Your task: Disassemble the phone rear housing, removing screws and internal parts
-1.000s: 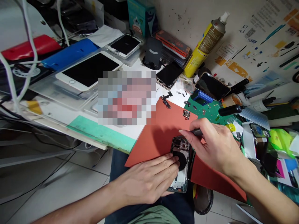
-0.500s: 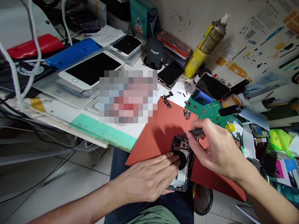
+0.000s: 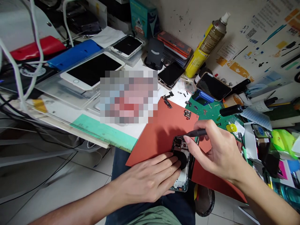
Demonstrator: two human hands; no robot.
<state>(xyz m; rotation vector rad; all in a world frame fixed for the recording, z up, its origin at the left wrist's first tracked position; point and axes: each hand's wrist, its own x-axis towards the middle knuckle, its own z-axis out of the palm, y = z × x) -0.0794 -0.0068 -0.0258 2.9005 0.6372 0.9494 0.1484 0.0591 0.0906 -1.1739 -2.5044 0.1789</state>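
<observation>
An opened phone (image 3: pixel 184 182) with its inner parts exposed lies at the red mat's front edge, over my lap. My left hand (image 3: pixel 154 176) grips it from the left, fingers across a round black pad (image 3: pixel 181 160) and thumb mostly hidden underneath. Between thumb and forefinger, my right hand (image 3: pixel 214 150) holds a slim black pointed tool (image 3: pixel 197 132). Its thin tip reaches left to the phone's top edge; whether it touches cannot be made out. A small metal part (image 3: pixel 187 114) and a dark flex part (image 3: pixel 167 101) rest beyond the phone.
Under the work is a red mat (image 3: pixel 150 140), beside a green mat (image 3: pixel 206 109) strewn with small bits. A black-handled tool (image 3: pixel 231 110), a propped phone (image 3: pixel 213 86) and a yellow spray can (image 3: pixel 206 47) stand behind. A white phone screen (image 3: pixel 93 70) lies left.
The tool in my right hand has tilted and its visible shaft sits slightly higher, while the thumb has shifted a little left and down. My left hand and the phone stay nearly still.
</observation>
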